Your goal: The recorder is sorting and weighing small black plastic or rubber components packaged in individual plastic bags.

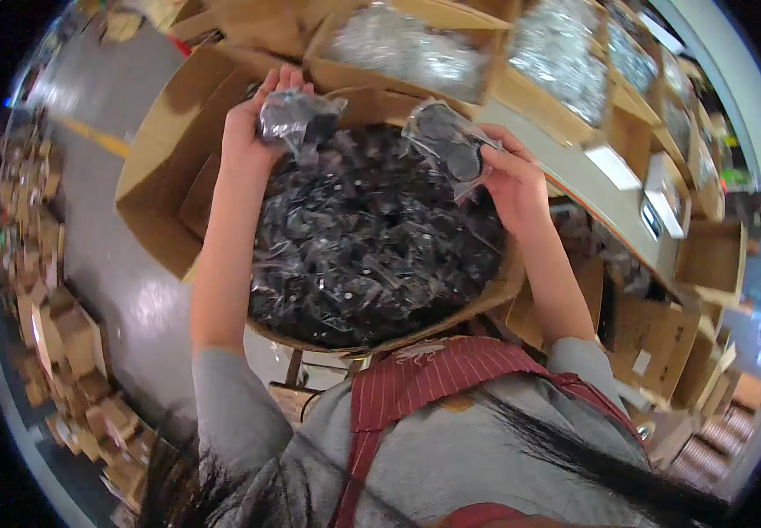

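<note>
1. Left hand (246, 128): palm up, fingers stretched and loosely cupped, a crinkled bag of dark parts (297, 116) lying against them; thumb hidden, can't tell if it pinches.
2. Right hand (518, 180): thumb and fingers pinch a flatter clear bag (446, 141), dark rounded piece inside.
3. Just below both hands: heap of bagged black parts (380, 238) in a big cardboard box (153, 167). Hands apart, both held bags above the heap.
4. Step in hand, judging by pose: handling bagged pieces over the box, maybe checking. Next move calls for a firmer left-hand hold; slick film likely slides.
5. Beyond the hands: carton of shiny clear packets (407, 48). Right of right hand: white tray (613, 165).
6. Farthest, well left of left hand: piled brown boxes (72, 343) across grey floor (138, 290).
</note>
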The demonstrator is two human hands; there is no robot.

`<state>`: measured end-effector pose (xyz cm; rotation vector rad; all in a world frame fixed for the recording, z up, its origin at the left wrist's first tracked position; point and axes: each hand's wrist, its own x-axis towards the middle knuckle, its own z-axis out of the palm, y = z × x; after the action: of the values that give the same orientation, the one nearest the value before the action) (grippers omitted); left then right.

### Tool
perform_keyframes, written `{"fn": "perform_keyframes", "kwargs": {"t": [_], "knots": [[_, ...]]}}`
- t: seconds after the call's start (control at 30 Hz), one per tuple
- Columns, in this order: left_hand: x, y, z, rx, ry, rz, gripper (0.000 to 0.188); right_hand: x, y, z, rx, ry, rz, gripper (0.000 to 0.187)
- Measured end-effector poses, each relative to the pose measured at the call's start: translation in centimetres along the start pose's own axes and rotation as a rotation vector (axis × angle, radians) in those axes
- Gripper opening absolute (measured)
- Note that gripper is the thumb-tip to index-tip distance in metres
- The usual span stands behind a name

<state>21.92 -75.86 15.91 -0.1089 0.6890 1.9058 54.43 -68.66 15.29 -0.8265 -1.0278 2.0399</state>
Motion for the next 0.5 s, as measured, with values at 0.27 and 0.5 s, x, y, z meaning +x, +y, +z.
{"fn": "perform_keyframes", "kwargs": {"t": [0.27, 0.5], "knots": [[-5.5, -15.8, 3.8, 0.086, -0.314, -0.479, 0.018, -9.3, -3.4, -10.5, 0.507, -0.196, -0.239, 0.035], [-12.4, -29.8, 9.3, 0.243, -0.376, -0.697, 0.028, -18.2, -7.3, -18.9, 1.086, -0.524, -0.396, 0.041]]}}
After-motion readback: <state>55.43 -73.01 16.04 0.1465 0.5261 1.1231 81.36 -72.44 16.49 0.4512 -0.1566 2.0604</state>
